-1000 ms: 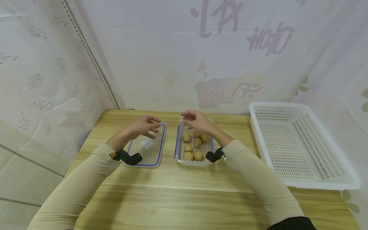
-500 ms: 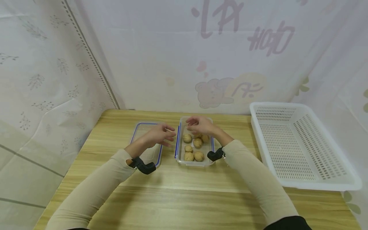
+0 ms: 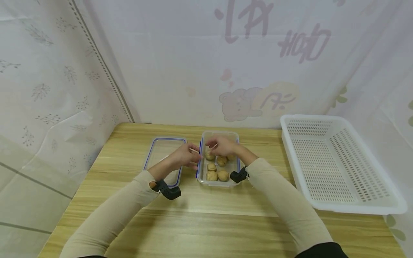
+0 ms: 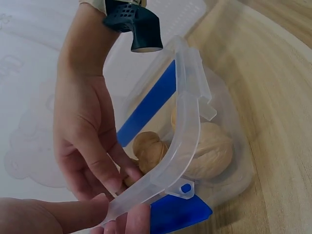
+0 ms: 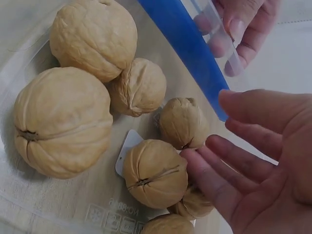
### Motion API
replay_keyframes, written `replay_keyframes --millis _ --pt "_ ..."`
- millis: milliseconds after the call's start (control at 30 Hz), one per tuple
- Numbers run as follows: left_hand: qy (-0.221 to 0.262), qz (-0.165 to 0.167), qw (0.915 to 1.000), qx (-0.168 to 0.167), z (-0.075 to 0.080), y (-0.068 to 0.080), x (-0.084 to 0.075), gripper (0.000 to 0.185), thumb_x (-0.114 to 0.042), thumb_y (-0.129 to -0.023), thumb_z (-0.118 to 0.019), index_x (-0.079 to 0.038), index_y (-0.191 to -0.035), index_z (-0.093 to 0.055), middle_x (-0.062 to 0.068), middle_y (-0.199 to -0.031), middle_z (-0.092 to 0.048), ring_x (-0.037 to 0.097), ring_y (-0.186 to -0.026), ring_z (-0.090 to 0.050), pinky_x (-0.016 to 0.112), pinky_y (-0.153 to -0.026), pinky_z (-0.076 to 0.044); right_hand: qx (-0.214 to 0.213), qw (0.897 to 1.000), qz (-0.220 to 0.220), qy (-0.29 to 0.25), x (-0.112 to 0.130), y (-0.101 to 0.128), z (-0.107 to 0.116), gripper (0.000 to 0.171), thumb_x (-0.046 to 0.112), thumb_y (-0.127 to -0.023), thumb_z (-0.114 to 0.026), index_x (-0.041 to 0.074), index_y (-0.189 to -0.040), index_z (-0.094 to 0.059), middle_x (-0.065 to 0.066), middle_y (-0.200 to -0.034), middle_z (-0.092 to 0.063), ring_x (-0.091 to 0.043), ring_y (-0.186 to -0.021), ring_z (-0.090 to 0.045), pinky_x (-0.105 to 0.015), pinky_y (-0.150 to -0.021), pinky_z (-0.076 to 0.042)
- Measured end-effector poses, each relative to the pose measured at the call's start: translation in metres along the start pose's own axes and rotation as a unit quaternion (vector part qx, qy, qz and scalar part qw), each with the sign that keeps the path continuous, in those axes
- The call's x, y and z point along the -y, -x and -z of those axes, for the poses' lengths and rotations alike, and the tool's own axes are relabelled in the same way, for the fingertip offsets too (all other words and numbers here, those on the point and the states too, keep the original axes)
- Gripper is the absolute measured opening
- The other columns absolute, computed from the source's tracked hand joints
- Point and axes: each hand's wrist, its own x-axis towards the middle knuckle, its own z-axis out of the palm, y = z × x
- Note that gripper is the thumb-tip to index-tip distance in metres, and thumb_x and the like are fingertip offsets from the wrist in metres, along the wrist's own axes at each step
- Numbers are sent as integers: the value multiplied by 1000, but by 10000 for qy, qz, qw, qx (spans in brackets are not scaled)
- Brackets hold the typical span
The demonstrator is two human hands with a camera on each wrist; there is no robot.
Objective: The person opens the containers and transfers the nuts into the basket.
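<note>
The clear container (image 3: 218,179) of walnuts (image 5: 62,119) sits mid-desk toward the back edge, with its lid (image 3: 162,154) lying flat just to its left and a white basket (image 3: 335,165) along the right edge of the desk.

What could go wrong: the left hand (image 3: 184,157) has its fingertips on the container's left rim (the wrist view shows the blue-sealed edge pinched between thumb and fingers (image 4: 73,217)), so a tug or a tilt there would, I judge, roll the loose nuts together or tip the light box. The right hand (image 5: 263,161) hovers low over the nuts; a careless dip could knock one out over the wall.

As for pose, both forearms reach forward from the near edge and converge on the container, wrists bent down. The right hand's fingers are extended and slightly spread, palm turned inward, holding nothing, just above the far nuts. The left hand's fingers are curled, gripping the rim from the lid side.
</note>
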Motion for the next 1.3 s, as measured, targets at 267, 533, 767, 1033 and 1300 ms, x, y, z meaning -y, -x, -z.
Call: replay_keyframes --millis 267,533,767,1033,1300 --pt "73 134 9999 -44 0 -2 1 45 1 -101 -60 10 -140 -39 19 -116 -58 20 -90 -61 30 -73 -65 100 9972 -166 715 4 -2 -5 45 -2 -89 -69 -3 -133 -61 -20 -130 -65 -33 -119 -63 -37 -104 -54" --pt "79 210 9997 38 1 -4 3 45 2 -101 -58 9 -141 -39 25 -123 -57 20 -89 -61 30 -73 -65 253 9917 -7 1260 3 -4 -12 43 -5 -88 -69 -4 -131 -64 -16 -133 -65 -30 -128 -57 -38 -113 -46" --pt "110 258 9996 -2 0 -5 3 43 3 -100 -59 8 -139 -41 18 -114 -59 18 -86 -61 30 -73 -65 136 9929 -28 1185 -2 -6 -13 42 -5 -89 -68 -2 -130 -65 -15 -131 -66 -31 -124 -59 -40 -109 -49" --pt "98 274 9996 43 1 -7 3 43 1 -101 -60 6 -139 -41 15 -112 -59 18 -88 -61 31 -73 -65 95 9945 134 1034 -1 -1 -10 36 2 -90 -69 1 -127 -68 -12 -124 -69 -28 -115 -63 -38 -102 -54" --pt "123 255 9996 62 3 -6 3 41 1 -102 -58 6 -139 -41 17 -114 -58 20 -90 -61 31 -74 -65 -164 9997 -169 86 -1 -1 -10 41 4 -93 -70 1 -133 -64 -13 -135 -64 -30 -124 -58 -44 -109 -49"
